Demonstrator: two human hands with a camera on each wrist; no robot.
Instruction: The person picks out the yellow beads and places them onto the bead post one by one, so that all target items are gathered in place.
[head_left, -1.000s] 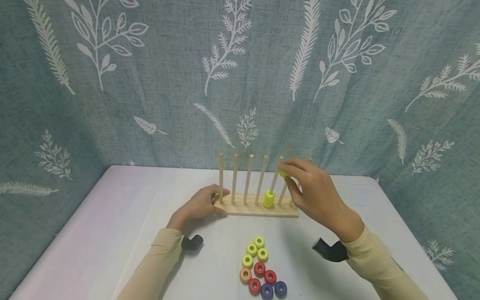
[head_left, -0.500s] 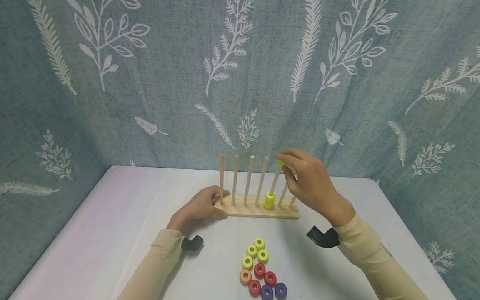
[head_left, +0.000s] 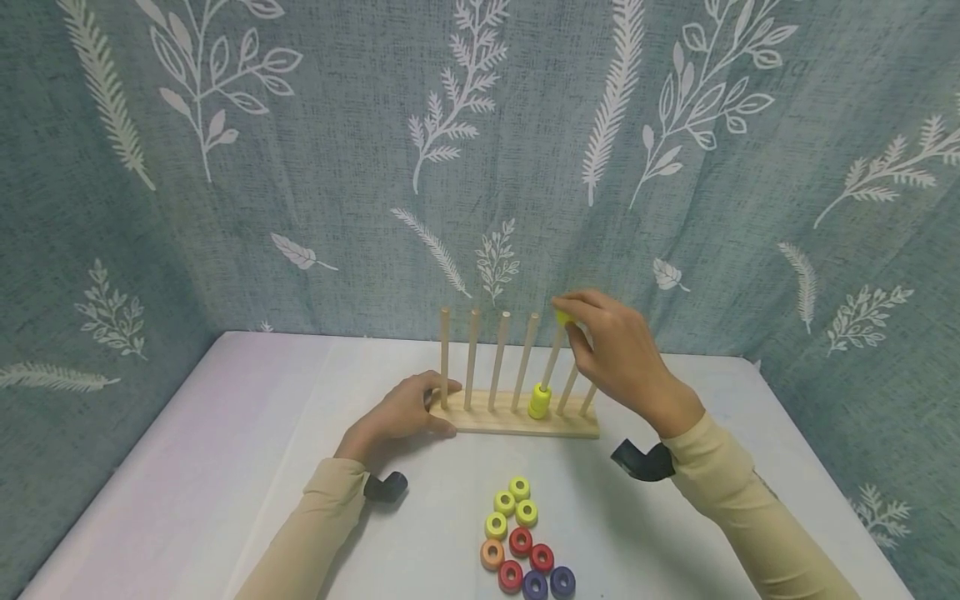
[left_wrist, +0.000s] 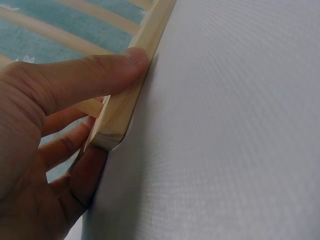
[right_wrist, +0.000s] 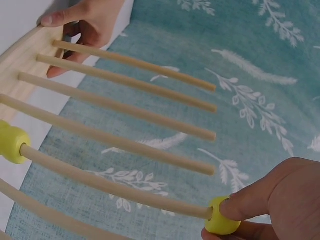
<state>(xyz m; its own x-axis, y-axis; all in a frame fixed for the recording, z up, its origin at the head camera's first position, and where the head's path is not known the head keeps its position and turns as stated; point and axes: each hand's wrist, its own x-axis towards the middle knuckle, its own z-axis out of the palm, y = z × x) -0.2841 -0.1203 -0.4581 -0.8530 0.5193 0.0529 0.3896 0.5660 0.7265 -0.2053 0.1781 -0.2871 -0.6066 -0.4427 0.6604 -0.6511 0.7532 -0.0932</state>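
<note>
My left hand [head_left: 401,408] grips the left end of a wooden peg rack [head_left: 495,425], thumb along the front edge of its base and fingers behind, as the left wrist view shows. My right hand [head_left: 622,354] pinches a yellow ring [right_wrist: 220,221] between thumb and fingers at the top of the fifth peg from the left. In the right wrist view the peg's tip meets the ring's hole. Lower on that same peg, stacked yellow rings [head_left: 539,402] sit at the base. The other pegs [right_wrist: 135,112] stand bare where they show; the right hand partly hides those at the right.
In front of the rack, loose rings lie on the white table [head_left: 262,467]: several yellow rings [head_left: 505,502], red rings [head_left: 521,542], an orange ring [head_left: 492,554] and two dark purple rings [head_left: 562,582]. A leaf-patterned teal curtain [head_left: 337,208] hangs behind and at the sides.
My right hand has moved left and upward, carrying the yellow ring from beside the fifth peg to its top. The left hand has stayed on the rack.
</note>
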